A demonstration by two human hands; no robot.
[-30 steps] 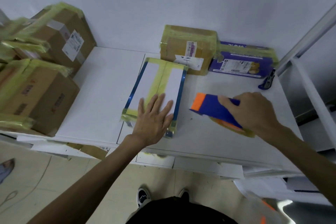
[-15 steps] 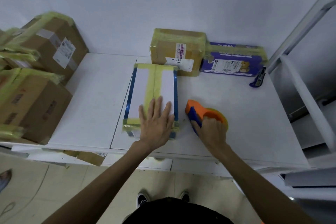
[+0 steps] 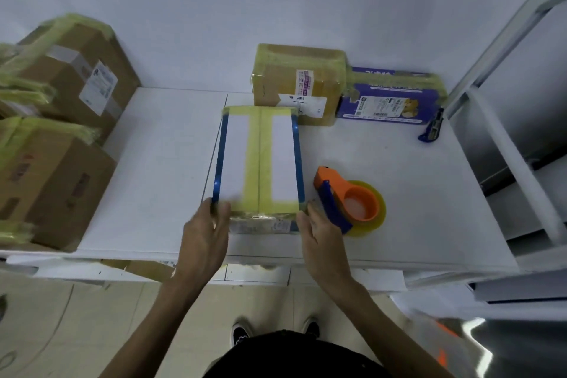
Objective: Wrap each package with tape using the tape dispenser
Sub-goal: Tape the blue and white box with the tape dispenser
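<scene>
Yellow tape already runs along the box and across its ends on the table, the dispenser lies idle just right of it, and the left hand and right hand each grip a near corner, likely to turn it.

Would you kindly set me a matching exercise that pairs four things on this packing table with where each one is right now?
Things:
1. tape dispenser
2. white package
3. purple box
4. blue knife

Places:
A. held at its near corners by the left hand and the right hand
B. lying on the table, just right of the white package
C. near the table's right edge, by the metal shelf frame
D. at the back, right of the brown box

Pairs: 1-B, 2-A, 3-D, 4-C.
</scene>
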